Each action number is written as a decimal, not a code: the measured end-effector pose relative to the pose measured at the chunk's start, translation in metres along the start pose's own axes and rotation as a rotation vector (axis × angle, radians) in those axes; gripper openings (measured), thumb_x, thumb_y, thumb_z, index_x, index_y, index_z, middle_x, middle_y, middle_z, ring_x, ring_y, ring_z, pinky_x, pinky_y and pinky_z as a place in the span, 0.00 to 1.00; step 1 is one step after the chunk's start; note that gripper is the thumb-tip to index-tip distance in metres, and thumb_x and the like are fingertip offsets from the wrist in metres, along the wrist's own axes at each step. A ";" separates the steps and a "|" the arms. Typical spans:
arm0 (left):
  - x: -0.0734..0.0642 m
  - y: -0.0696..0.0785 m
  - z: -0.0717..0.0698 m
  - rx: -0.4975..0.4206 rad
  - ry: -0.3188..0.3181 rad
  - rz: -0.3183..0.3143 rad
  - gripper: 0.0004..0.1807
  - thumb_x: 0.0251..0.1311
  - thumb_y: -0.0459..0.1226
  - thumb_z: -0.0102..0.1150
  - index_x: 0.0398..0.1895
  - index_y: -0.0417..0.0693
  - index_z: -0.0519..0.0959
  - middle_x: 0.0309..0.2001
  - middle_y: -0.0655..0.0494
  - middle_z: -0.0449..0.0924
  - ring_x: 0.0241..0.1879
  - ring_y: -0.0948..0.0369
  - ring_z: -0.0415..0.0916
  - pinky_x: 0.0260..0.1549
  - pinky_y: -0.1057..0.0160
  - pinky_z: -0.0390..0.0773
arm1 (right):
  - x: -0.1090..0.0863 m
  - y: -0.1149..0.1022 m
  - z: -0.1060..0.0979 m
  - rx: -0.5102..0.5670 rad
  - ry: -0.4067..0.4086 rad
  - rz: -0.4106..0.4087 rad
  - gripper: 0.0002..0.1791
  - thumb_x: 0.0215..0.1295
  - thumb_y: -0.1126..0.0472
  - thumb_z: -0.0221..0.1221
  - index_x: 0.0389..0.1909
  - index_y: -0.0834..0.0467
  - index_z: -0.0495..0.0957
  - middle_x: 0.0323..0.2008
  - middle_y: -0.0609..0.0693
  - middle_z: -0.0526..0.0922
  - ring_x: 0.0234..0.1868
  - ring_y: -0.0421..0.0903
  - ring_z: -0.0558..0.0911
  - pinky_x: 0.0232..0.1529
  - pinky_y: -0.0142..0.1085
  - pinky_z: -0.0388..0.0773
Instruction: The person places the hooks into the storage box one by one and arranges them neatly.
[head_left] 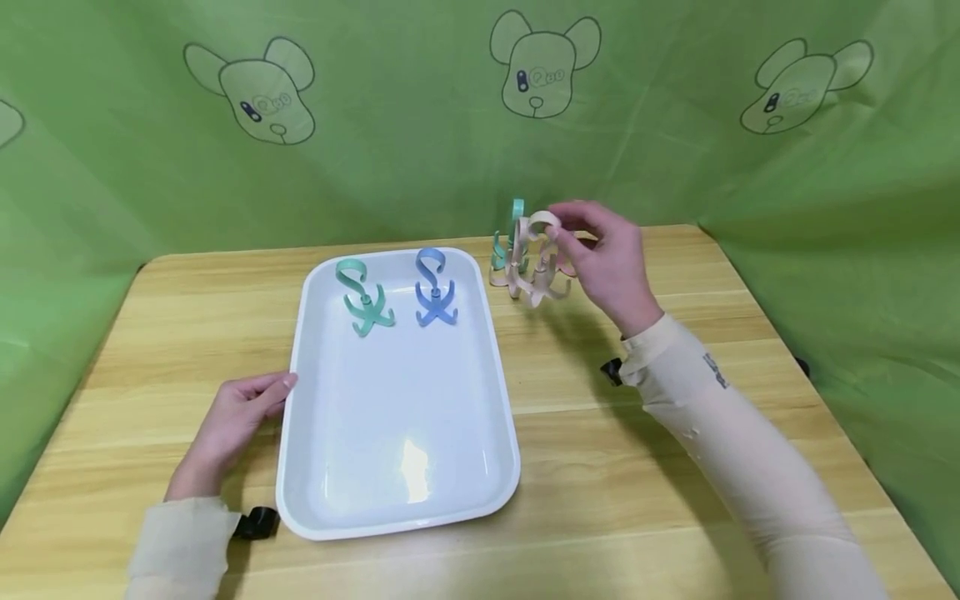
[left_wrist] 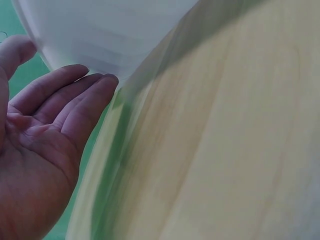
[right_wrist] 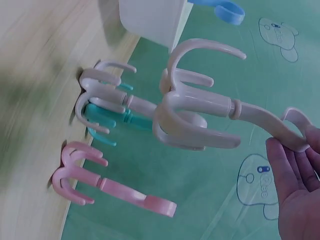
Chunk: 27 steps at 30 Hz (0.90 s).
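Observation:
My right hand [head_left: 611, 258] pinches a beige four-pronged hook [right_wrist: 205, 102] by its curved top, prongs hanging down, at the back right of the table. Close behind it stand another beige hook [right_wrist: 102, 92], a teal hook [right_wrist: 100, 117] and a pink hook [right_wrist: 80, 172], prongs on the wood. My left hand [head_left: 236, 421] holds the left rim of a white tray [head_left: 408, 400] between thumb and fingers. Inside the tray's far end, a green hook [head_left: 367, 312] and a blue hook [head_left: 435, 308] stand side by side.
The wooden table [head_left: 600, 500] reaches back to a green curtain [head_left: 405, 183] printed with mouse-like heads. The same curtain closes off both sides. A black wrist camera [head_left: 257, 523] sits beside the tray's near left corner.

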<state>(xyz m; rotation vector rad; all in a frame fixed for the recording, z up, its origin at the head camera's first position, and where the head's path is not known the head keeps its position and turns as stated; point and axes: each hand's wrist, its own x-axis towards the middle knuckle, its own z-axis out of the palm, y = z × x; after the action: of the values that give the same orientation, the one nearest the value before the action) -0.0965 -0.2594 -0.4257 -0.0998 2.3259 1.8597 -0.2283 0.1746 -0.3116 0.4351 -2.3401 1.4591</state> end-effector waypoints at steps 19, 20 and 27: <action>0.001 0.001 0.001 -0.022 -0.003 0.003 0.28 0.72 0.43 0.55 0.58 0.23 0.71 0.54 0.37 0.78 0.44 0.66 0.81 0.44 0.65 0.81 | -0.006 -0.021 0.027 0.086 -0.165 -0.059 0.12 0.65 0.69 0.63 0.49 0.64 0.81 0.43 0.54 0.84 0.44 0.45 0.82 0.45 0.35 0.82; 0.001 0.001 0.001 -0.022 -0.003 0.002 0.28 0.72 0.43 0.55 0.58 0.23 0.71 0.54 0.36 0.78 0.44 0.66 0.81 0.44 0.65 0.81 | -0.006 -0.022 0.028 0.083 -0.168 -0.060 0.12 0.65 0.69 0.63 0.49 0.64 0.82 0.43 0.54 0.84 0.44 0.45 0.81 0.45 0.35 0.82; 0.001 0.001 0.001 -0.017 -0.002 -0.004 0.28 0.72 0.44 0.55 0.58 0.24 0.71 0.54 0.36 0.78 0.43 0.66 0.81 0.44 0.65 0.82 | -0.004 -0.032 0.033 0.092 -0.183 -0.077 0.12 0.64 0.69 0.64 0.48 0.64 0.82 0.43 0.54 0.84 0.43 0.45 0.82 0.45 0.35 0.82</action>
<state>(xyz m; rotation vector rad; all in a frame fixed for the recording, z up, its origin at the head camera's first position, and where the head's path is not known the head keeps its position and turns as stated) -0.0971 -0.2581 -0.4252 -0.1040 2.3071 1.8776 -0.2154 0.1314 -0.3012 0.7033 -2.3708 1.5542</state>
